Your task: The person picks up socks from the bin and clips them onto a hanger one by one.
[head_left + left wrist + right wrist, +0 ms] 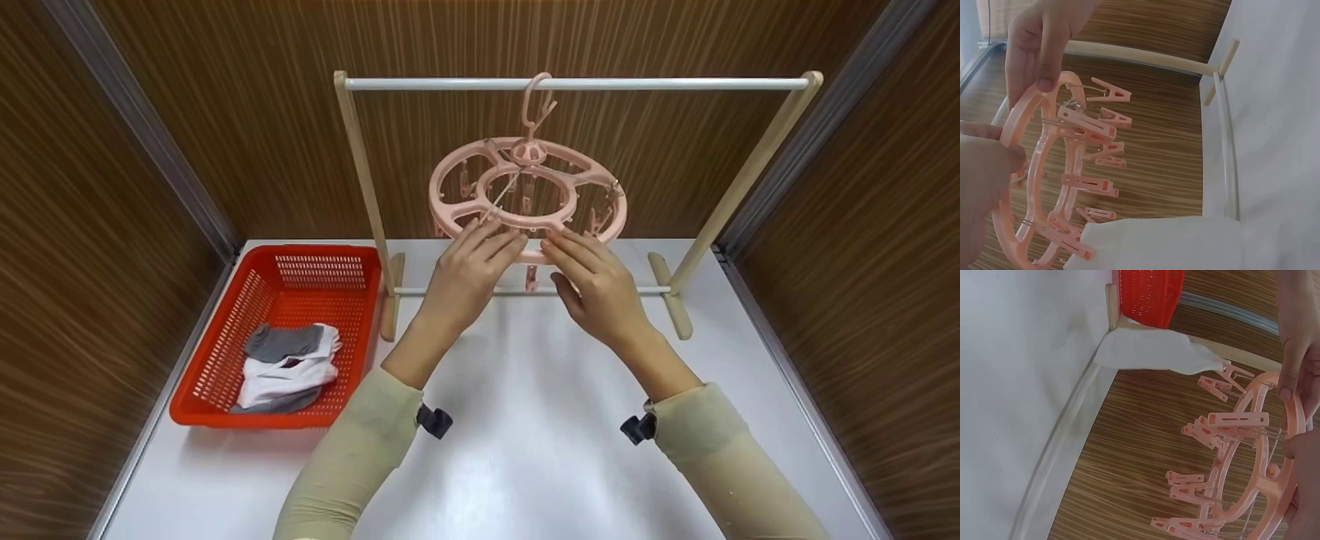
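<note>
A pink round clip hanger (445, 204) hangs by its hook from the white rail of a wooden-legged rack. My left hand (474, 271) grips the near rim, fingers over the top; in the right wrist view its thumb (1289, 377) presses from below. Beside it my right hand (598, 289) holds the same rim, its thumb (1049, 64) under the ring in the left wrist view. Several pink clips (1088, 183) dangle beneath the ring. One clip bears a white sock (1151, 350), also seen in the left wrist view (1157, 244); in the head view it is hidden.
To the left on the white table (510, 465) stands a red basket (367, 300) with grey and white socks (289, 371) in it. The rack's rail (660, 84) spans the back, with wooden feet (671, 296) on the table. Wood-patterned walls (225, 75) enclose three sides.
</note>
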`<state>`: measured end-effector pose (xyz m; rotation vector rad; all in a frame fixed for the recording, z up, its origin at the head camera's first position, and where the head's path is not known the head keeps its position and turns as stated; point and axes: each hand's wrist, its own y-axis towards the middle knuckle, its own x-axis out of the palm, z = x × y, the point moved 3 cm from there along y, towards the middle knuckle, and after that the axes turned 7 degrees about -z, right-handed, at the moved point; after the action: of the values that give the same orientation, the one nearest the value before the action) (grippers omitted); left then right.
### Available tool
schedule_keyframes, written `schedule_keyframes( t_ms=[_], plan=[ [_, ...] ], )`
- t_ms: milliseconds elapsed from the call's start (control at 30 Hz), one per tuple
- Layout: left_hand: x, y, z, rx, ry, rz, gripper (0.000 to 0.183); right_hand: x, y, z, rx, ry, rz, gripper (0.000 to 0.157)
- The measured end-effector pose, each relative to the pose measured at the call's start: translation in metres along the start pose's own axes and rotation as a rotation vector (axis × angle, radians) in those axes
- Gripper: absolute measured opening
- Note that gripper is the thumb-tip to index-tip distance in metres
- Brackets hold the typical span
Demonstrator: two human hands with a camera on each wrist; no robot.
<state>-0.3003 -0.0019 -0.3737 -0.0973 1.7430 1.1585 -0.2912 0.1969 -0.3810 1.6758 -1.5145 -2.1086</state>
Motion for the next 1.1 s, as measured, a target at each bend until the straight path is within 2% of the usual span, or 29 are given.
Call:
schedule_keyframes(
  t_ms=[167, 267, 367, 433, 533, 667, 767, 967, 1100],
  plan=[
    [-0.003, -0.002, -0.002, -0.010, -0.002, 0.007, 0.039, -0.003, -0.001, -0.007, -0.019, 0.000, 0.035, 0.052],
    [-0.005, -0.001, -0.003, -0.023, -0.002, 0.013, 0.037, -0.007, -0.004, -0.013, -0.052, 0.027, 0.141, 0.047],
    [-0.006, -0.001, -0.005, -0.026, -0.010, 0.018, 0.036, -0.009, -0.010, -0.015, -0.068, 0.071, 0.260, 0.035],
    [-0.006, 0.000, -0.006, -0.023, -0.013, 0.018, 0.037, -0.006, -0.014, -0.014, -0.048, 0.106, 0.282, 0.027],
    [-0.007, 0.000, -0.007, -0.026, -0.021, 0.013, 0.037, 0.002, -0.020, -0.010, 0.031, 0.167, 0.196, 0.024],
    [-0.008, 0.000, -0.007, -0.031, -0.043, 0.003, 0.037, 0.015, -0.022, -0.001, 0.197, 0.251, 0.009, 0.042],
    [-0.007, 0.000, -0.007, -0.030, -0.050, -0.007, 0.036, 0.024, -0.020, 0.004, 0.312, 0.379, -0.093, 0.054],
    [-0.009, -0.001, -0.008, -0.053, -0.062, -0.029, 0.036, 0.037, -0.010, 0.010, 0.452, 0.791, -0.174, 0.052],
    [-0.010, -0.003, -0.008, -0.060, -0.058, -0.039, 0.037, 0.042, -0.003, 0.010, 0.479, 0.937, -0.204, 0.042]
  ],
)
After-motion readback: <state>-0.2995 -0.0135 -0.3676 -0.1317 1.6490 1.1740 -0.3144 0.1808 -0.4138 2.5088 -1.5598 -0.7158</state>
